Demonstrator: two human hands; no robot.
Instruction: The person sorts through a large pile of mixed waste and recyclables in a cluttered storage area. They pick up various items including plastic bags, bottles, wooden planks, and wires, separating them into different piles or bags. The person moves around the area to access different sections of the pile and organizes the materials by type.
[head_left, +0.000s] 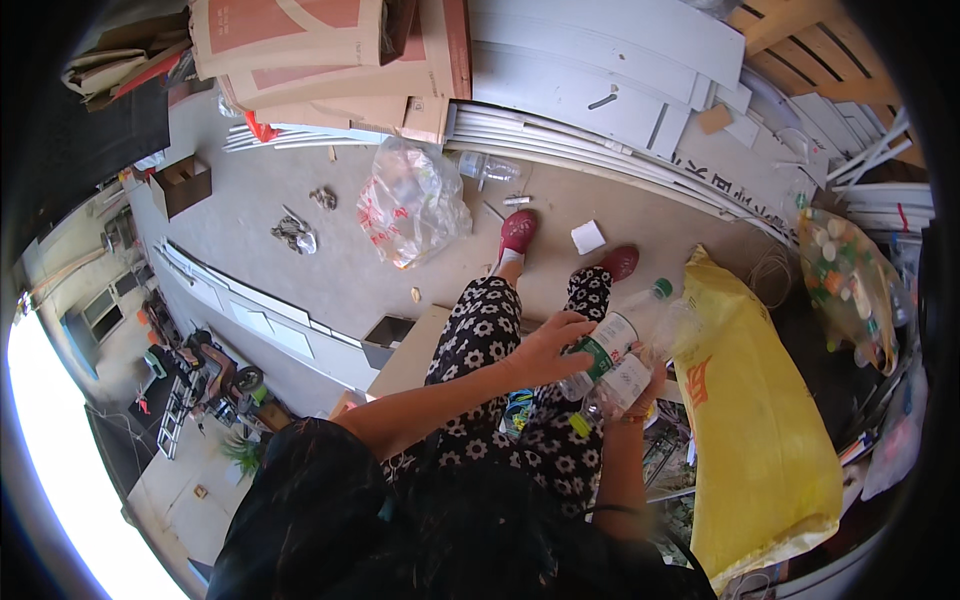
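My right hand (654, 390) grips several clear plastic bottles in a bundle above my lap. One of them, a bottle with a white label (626, 381), has a yellow-green cap pointing towards me. Beside it lies a bottle with a green and white label (606, 341). Against that label rest the fingers of my left hand (551, 349); whether they grip it, I cannot tell. A green cap (661, 287) tops another clear bottle at the far side of the bundle. The blurred bottles (675, 330) at the right are close to a large yellow woven sack (757, 435).
A clear plastic bag (412, 202) and a large clear bottle (489, 166) lie on the floor beyond my feet. Flattened cardboard boxes (330, 82) and white panels (600, 67) are stacked behind. A bag of bottles (844, 270) stands at the far right.
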